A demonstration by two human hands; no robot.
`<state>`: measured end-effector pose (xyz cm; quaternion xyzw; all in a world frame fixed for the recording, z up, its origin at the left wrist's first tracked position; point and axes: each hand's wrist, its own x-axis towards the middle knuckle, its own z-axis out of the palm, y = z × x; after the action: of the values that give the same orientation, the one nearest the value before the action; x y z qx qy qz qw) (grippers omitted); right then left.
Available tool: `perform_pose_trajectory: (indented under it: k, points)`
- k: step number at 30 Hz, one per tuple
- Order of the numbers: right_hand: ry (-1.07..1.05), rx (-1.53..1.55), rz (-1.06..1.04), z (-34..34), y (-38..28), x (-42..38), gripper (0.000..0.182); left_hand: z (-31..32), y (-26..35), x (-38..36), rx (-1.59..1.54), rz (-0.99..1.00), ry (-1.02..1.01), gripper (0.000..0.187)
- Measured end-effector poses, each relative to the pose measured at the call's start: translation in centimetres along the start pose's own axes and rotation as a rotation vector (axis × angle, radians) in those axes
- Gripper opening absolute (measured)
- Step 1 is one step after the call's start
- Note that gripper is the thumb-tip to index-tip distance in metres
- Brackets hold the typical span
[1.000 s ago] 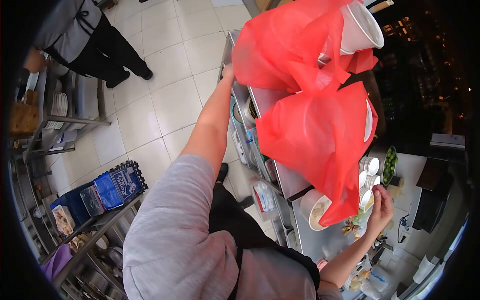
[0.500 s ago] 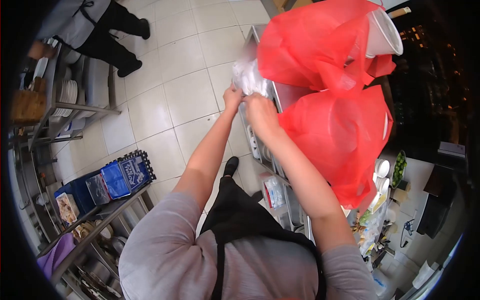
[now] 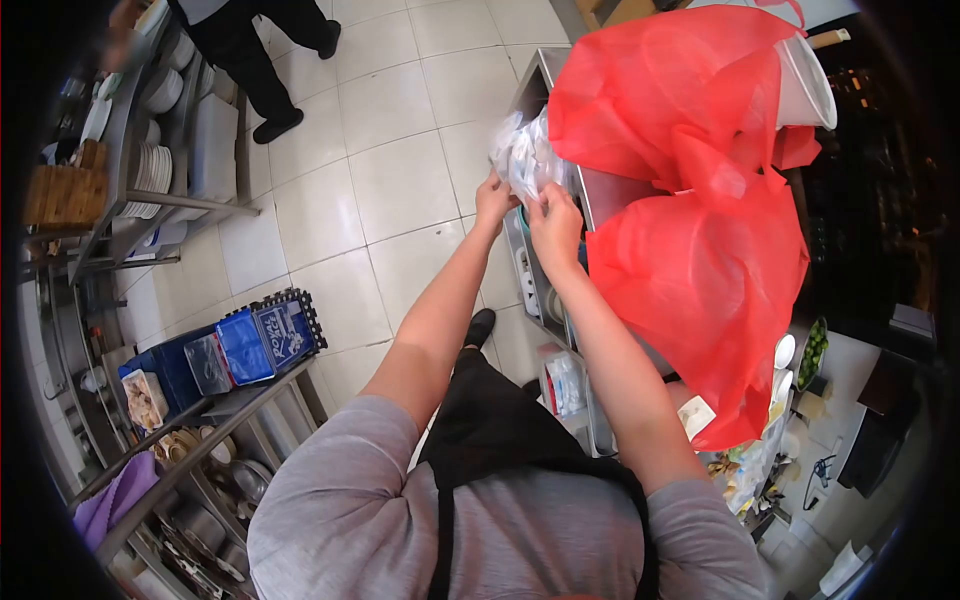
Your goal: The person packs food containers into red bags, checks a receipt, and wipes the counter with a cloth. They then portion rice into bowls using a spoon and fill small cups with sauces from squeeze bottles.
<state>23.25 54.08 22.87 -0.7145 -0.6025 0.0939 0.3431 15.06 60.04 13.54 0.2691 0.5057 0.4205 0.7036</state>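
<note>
A clear, crinkled plastic bag (image 3: 530,158) with whitish contents hangs at the edge of the steel counter; what is inside cannot be made out. The fingers of my left hand (image 3: 494,204) pinch its near left side. My right hand (image 3: 556,228) grips the same bag a little to the right, fingers closed on the plastic. Just right of the bag, two large red bags (image 3: 660,95) stand on the counter, with a white tub (image 3: 806,85) poking out of the farther one.
Below the counter are a shelf and a clear bin (image 3: 566,385) with packets. A person in dark trousers (image 3: 255,60) stands at the upper left beside a rack of plates (image 3: 150,180). Blue crates (image 3: 265,342) sit on a lower-left shelf, near a purple cloth (image 3: 115,498).
The view has shifted, so the scene sits lower and further right. Both hands still hold the plastic bag, which looks more spread out, and my hands are slightly further apart.
</note>
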Motion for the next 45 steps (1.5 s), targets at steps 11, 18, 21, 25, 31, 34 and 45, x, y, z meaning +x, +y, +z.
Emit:
perform_pose_trajectory:
  k: [11,18,21,25,31,34,45]
  points:
    - [-0.157,-0.072,-0.413,-2.5,0.0,-2.3,0.016,-1.7,7.4,-2.4,-0.559,-0.479,-0.627,0.076]
    - [-0.299,0.254,-0.169,3.0,0.6,0.5,0.017,-7.1,2.3,-0.5,-0.331,-0.4,-0.274,0.027]
    - [-0.239,0.092,0.039,4.6,2.2,6.6,0.03,-7.2,0.8,0.2,-0.29,-0.372,-0.057,0.024]
    - [-0.359,0.666,0.613,5.9,2.3,8.7,0.044,-4.5,-0.2,2.7,-0.318,-0.383,-0.051,0.025]
    - [-0.148,0.41,0.154,7.3,5.6,2.2,0.036,-1.5,-1.5,6.9,-0.368,-0.447,-0.239,0.025]
    - [-0.193,0.214,0.037,0.8,0.2,-0.6,0.034,-2.2,-1.3,6.9,-0.412,-0.323,-0.415,0.026]
    - [-0.261,0.158,0.068,0.7,1.0,-0.6,0.03,-0.3,5.9,1.2,-0.24,-0.472,-0.497,0.063]
